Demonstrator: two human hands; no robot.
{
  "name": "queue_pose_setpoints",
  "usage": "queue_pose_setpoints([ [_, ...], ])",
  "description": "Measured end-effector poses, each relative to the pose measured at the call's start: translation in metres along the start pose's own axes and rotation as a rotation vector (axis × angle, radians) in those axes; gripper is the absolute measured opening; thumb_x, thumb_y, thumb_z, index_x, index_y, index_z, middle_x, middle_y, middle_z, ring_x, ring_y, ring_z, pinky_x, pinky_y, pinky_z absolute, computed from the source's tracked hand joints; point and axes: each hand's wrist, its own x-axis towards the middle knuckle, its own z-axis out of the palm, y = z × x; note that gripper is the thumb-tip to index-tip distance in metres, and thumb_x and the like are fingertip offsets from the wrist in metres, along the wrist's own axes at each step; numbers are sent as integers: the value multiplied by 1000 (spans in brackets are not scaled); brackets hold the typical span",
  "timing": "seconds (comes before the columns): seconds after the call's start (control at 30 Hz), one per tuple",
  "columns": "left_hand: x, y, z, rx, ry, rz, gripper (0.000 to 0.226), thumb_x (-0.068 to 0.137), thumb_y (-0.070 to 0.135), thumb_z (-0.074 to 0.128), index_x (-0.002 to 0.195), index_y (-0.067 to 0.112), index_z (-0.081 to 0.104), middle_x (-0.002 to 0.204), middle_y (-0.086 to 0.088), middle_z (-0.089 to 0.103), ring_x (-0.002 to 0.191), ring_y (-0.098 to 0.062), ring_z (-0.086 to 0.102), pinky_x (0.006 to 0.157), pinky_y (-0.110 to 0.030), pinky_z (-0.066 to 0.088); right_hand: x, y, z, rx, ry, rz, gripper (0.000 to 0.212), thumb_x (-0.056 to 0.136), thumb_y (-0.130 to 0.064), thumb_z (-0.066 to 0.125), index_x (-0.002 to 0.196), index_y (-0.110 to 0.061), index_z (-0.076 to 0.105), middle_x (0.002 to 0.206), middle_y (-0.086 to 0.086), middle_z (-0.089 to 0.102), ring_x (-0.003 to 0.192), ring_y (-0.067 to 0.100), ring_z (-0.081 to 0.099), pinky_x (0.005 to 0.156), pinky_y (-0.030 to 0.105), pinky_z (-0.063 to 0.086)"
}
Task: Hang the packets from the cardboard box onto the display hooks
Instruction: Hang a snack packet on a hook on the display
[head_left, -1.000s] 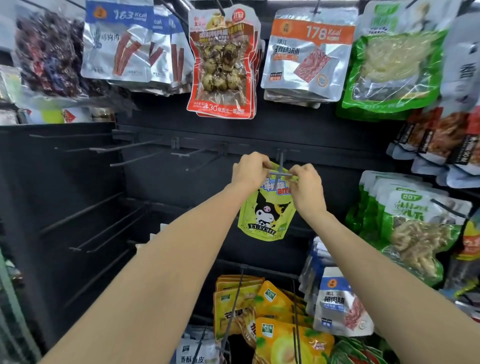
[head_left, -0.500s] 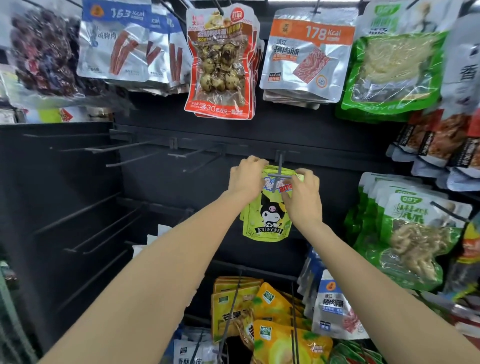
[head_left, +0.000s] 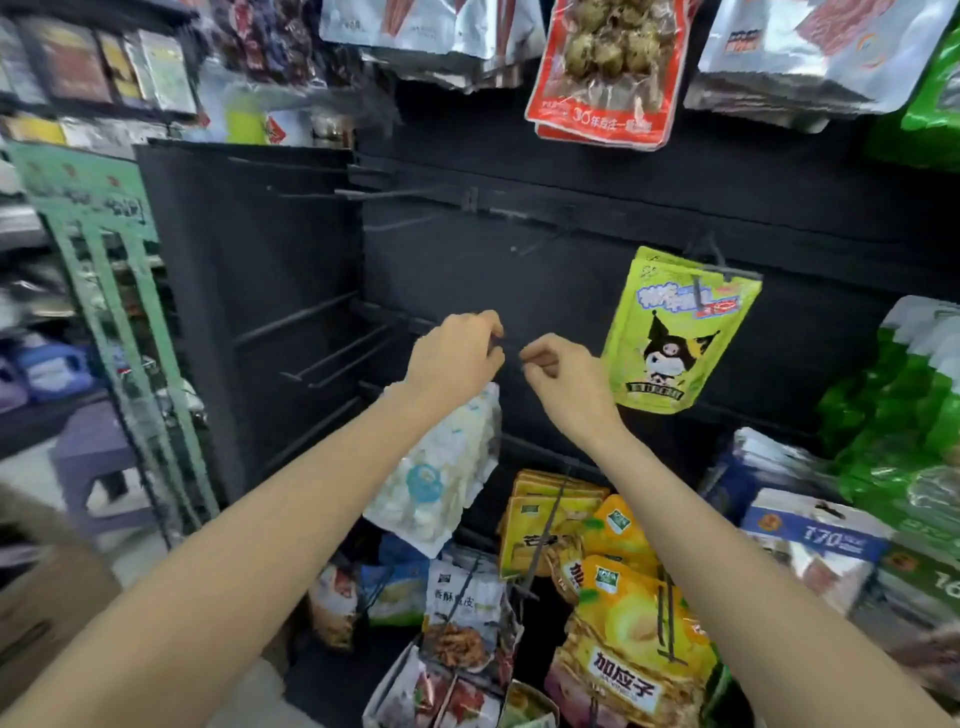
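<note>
A: What's nearest?

B: Both hands, drawn back from the rack since 0.5 s ago. The left hand has its fingers curled, pinching nothing I can see; the right hand likewise, at its 3 o'clock.

A: And the packet?

B: The lime-green cartoon-printed foil packet hangs free on the thin black wire display hook, at 2 o'clock from the hands. 1 packet done. The brown cardboard box, at 8 o'clock, likely supplies the next.
</note>
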Motion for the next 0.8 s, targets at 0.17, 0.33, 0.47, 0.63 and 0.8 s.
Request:
queue_pose_setpoints([
  [0.17,-61,-103,-32,49,-35,-207,27,92,24,52,118,18,53,108,-5,66,101,-29,59,78,-37,48,-16,-66,95,75,-218,-55,19,90,-5,54,103,-9,66,89,-1,62,83,10,56,74,18,42],
  [0.33,-143,-219,-75,239,-68,-392,22,94,24,47,113,16,54,106,-9,64,98,-32,60,68,-35,43,-45,-142,206,113,-450,-113,19,89,-7,54,102,-11,68,104,5,68,96,17,61,76,16,40],
  [0.47,-209,-310,-114,405,-162,-467,20,95,19,44,111,9,52,106,-11,59,102,-32,56,73,-40,45,-76,-212,295,121,-623,-139,21,93,-8,51,110,-9,64,112,7,66,103,20,60,89,30,47],
  [0.63,-275,-424,-161,528,-266,-592,36,90,25,52,121,8,49,125,-12,51,118,-32,46,87,-42,42,-106,-281,405,45,-859,-172,28,94,-9,51,120,-2,55,118,15,60,107,29,56,86,35,45],
  [0.8,-323,-504,-180,491,-612,-530,82,75,68,57,136,16,43,140,-7,43,131,-26,37,107,-40,29,-132,-315,492,-200,-1039,-212,49,88,-12,60,134,-6,45,134,18,49,124,33,46,96,34,39],
])
